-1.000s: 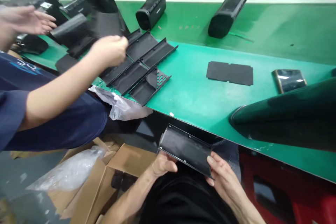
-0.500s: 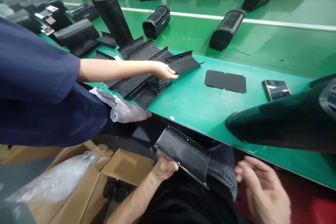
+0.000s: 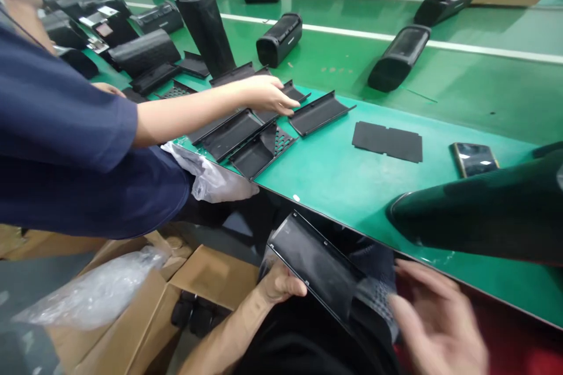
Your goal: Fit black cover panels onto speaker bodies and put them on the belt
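My left hand (image 3: 277, 284) grips the left end of a black curved plastic panel (image 3: 314, 263) held over my lap, below the table's front edge. My right hand (image 3: 435, 322) is at the panel's right end, beside a perforated black grille (image 3: 378, 299), with fingers spread and blurred; I cannot tell if it touches the grille. On the green table (image 3: 343, 181) a co-worker in a dark blue shirt stretches a hand (image 3: 266, 92) over a row of several black panels (image 3: 246, 137). One panel (image 3: 319, 112) lies apart to the right of that hand.
A flat black foam sheet (image 3: 387, 142) and a phone (image 3: 475, 158) lie on the table. A large dark housing (image 3: 479, 211) lies at the right. Black speaker bodies (image 3: 279, 40) stand on the far belt. Cardboard boxes (image 3: 145, 310) with plastic bags sit on the floor at left.
The co-worker set one panel down to the right of the row and drew the hand back over the row. My right hand let go of my panel, then moved back toward its right end.
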A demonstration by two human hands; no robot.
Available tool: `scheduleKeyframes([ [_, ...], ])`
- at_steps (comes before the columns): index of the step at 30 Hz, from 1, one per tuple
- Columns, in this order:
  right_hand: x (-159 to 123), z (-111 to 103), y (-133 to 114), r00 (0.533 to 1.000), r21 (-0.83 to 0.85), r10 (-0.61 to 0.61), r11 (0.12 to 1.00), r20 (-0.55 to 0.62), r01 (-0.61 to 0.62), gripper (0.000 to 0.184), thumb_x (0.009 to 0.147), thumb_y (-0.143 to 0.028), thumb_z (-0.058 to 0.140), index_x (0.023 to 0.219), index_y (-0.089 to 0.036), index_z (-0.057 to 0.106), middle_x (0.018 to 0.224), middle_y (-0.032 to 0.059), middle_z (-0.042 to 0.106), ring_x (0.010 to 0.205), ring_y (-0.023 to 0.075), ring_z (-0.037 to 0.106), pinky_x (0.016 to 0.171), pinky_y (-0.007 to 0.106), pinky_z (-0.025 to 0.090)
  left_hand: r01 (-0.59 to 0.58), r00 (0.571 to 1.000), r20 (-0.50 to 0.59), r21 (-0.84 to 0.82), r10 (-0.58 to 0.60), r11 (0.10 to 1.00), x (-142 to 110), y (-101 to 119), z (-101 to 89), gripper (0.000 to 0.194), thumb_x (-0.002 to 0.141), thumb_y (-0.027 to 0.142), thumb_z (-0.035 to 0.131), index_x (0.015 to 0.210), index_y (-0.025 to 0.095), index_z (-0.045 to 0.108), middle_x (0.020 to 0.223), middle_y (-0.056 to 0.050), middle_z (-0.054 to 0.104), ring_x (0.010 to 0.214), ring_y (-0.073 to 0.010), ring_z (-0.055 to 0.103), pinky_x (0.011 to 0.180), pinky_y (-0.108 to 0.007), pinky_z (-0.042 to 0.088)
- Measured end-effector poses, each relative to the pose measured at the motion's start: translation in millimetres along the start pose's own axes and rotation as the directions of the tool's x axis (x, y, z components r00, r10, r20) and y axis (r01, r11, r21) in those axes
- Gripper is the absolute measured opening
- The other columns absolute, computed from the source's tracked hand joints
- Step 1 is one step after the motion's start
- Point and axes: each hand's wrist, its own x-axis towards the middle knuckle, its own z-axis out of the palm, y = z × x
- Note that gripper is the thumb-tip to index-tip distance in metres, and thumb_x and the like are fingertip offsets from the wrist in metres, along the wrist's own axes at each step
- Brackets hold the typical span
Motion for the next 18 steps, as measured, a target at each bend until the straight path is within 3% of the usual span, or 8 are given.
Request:
scheduleKeyframes([
  [3, 7, 31, -7, 0.981, -0.131, 0.009, 0.991, 0.193, 0.017, 0.037, 0.088, -0.048, 0.076, 0.117, -0.027, 0.068, 0.125, 0.0100, 0.068, 0.113, 0.0333, 0.065, 0.103, 0.048, 0.050, 0.046, 0.996, 0.070, 0.035, -0.048, 0.998, 0, 8, 5.3, 0.066, 0.061, 0.050, 0.094, 0.114, 0.016, 0.075, 0.107, -0.014, 0.079, 0.119, -0.0435, 0.068, 0.095, -0.052, 0.057],
  [5, 16, 42, -6, 0.966, -0.186, 0.038, 0.983, 0.256, 0.010, 0.032, 0.089, -0.049, 0.074, 0.113, -0.028, 0.070, 0.117, 0.0082, 0.072, 0.106, 0.0306, 0.068, 0.097, 0.044, 0.052, 0.087, 0.989, 0.118, 0.053, -0.092, 0.995, 0, 13, 8.7, 0.060, 0.066, 0.048, 0.093, 0.113, 0.016, 0.075, 0.111, -0.014, 0.078, 0.119, -0.0416, 0.068, 0.098, -0.052, 0.056],
  [11, 22, 45, 2, 0.958, -0.247, 0.081, 0.969, 0.274, -0.011, 0.023, 0.092, -0.047, 0.071, 0.102, -0.026, 0.073, 0.097, 0.0064, 0.076, 0.089, 0.0271, 0.070, 0.084, 0.037, 0.052, 0.145, 0.977, 0.147, 0.051, -0.151, 0.988, -1, 16, 12.1, 0.068, 0.066, 0.049, 0.093, 0.124, 0.019, 0.072, 0.118, -0.015, 0.076, 0.120, -0.0405, 0.066, 0.095, -0.050, 0.057],
  [18, 19, 50, 5, 0.964, -0.246, 0.054, 0.969, 0.262, 0.012, 0.020, 0.094, -0.044, 0.068, 0.093, -0.025, 0.075, 0.093, 0.0054, 0.077, 0.083, 0.0253, 0.071, 0.079, 0.034, 0.053, 0.150, 0.977, 0.151, -0.002, -0.148, 0.989, -1, 7, 7.7, 0.068, 0.068, 0.044, 0.094, 0.126, 0.017, 0.071, 0.118, -0.015, 0.076, 0.123, -0.0401, 0.065, 0.098, -0.047, 0.056],
])
